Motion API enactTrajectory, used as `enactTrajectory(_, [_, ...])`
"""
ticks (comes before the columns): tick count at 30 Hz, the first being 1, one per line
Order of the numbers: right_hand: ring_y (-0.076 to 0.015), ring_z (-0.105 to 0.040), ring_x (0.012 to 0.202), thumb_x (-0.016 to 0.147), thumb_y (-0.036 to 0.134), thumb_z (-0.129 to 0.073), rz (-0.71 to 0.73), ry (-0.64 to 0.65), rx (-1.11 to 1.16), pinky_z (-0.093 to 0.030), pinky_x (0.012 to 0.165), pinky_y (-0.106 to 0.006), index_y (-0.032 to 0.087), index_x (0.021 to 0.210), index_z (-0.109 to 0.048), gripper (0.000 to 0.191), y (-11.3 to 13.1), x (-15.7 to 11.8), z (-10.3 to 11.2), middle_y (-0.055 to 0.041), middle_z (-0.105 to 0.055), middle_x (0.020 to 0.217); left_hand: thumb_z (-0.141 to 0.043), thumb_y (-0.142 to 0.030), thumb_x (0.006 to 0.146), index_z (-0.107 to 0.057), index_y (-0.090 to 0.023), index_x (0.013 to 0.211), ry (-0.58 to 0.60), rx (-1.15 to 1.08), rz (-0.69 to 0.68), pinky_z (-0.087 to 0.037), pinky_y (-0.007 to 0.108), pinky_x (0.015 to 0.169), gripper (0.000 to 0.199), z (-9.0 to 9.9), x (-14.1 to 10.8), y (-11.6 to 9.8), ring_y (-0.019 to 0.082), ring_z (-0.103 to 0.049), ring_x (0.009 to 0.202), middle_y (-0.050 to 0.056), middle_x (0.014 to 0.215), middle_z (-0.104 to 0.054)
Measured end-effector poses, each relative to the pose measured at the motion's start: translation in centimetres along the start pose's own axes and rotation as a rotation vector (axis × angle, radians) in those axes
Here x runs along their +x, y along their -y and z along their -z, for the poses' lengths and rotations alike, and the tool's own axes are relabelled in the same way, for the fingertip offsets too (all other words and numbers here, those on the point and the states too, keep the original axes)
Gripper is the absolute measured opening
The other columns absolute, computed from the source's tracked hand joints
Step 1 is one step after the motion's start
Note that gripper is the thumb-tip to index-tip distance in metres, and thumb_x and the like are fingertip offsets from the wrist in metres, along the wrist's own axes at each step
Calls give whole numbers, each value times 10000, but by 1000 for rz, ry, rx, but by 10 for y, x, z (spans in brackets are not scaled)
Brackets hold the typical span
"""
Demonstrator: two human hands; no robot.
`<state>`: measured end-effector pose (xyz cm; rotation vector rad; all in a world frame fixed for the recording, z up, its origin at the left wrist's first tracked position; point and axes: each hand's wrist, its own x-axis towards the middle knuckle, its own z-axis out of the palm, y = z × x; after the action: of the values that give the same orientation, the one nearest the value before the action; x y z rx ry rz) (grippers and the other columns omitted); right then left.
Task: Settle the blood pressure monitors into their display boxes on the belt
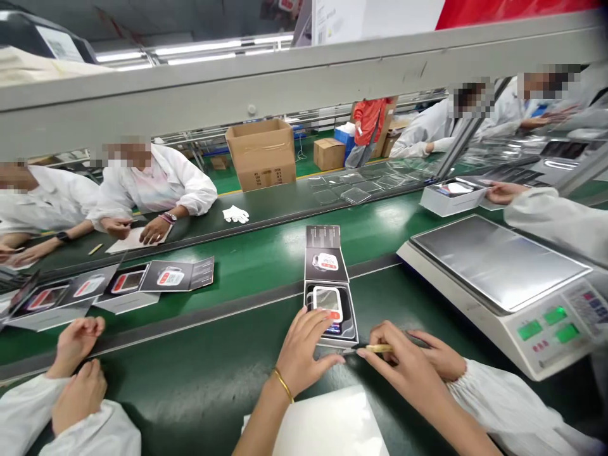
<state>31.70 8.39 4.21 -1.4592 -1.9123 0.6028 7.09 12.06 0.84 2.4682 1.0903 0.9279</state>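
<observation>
My left hand [304, 348], with a gold bracelet at its wrist, lies with fingers outstretched over the near left part of an open box [352, 316]. Its fingertips rest at a white-framed device [327, 297] with a grey screen and an orange-red patch. The box's printed lid [327, 263] is folded back, away from me. In my right hand [399, 354] is a thin pen-like tool [377, 348] with a yellowish shaft and a dark tip. That tip points left, at the box's near edge, close to my left thumb. White sheets [332, 424] lie below my hands.
A co-worker's hand [444, 358] is right behind my right hand. A weighing scale [498, 266] stands at right, and another person's hands [78, 373] rest at left. More open boxes [128, 294] line the left belt. An overhead beam [247, 88] crosses above.
</observation>
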Motion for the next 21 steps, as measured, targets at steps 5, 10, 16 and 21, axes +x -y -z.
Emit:
enactTrajectory(5, [-139,-576,589,1033,481,-528,83,-48,-113,-457,595,-280,261,876,-524,270,17,12,-25,32,-609,785,-784,-478,857,-571,-224,1356,-111,-7,-16,-470,587,1187,599,-12,0,1,271,-617,1328,113,1366,-698])
enactTrajectory(10, [-169,-646,638,1064,475,-479,121,-190,-301,-425,598,-296,252,894,-535,286,21,15,-31,4,-640,807,-593,-272,1009,-620,-229,1289,-156,39,-20,-508,526,1163,285,-14,-1,2,215,-651,1271,59,1317,-732])
enactTrajectory(16, [-204,-732,816,1057,404,-538,208,-109,-249,-533,722,-309,287,1177,-649,201,25,-7,-37,-41,-710,968,-545,-268,1033,-581,-223,1360,-188,73,-45,-522,493,1155,332,-17,1,2,201,-653,1270,45,1326,-728])
enactTrajectory(21, [-185,-745,746,1053,469,-513,45,21,-151,-578,663,-277,311,1552,-386,539,21,-28,-57,-14,-714,948,-539,-326,1042,-444,-189,1505,-233,195,-58,-529,437,1147,492,-6,-12,5,189,-663,1264,66,1334,-723])
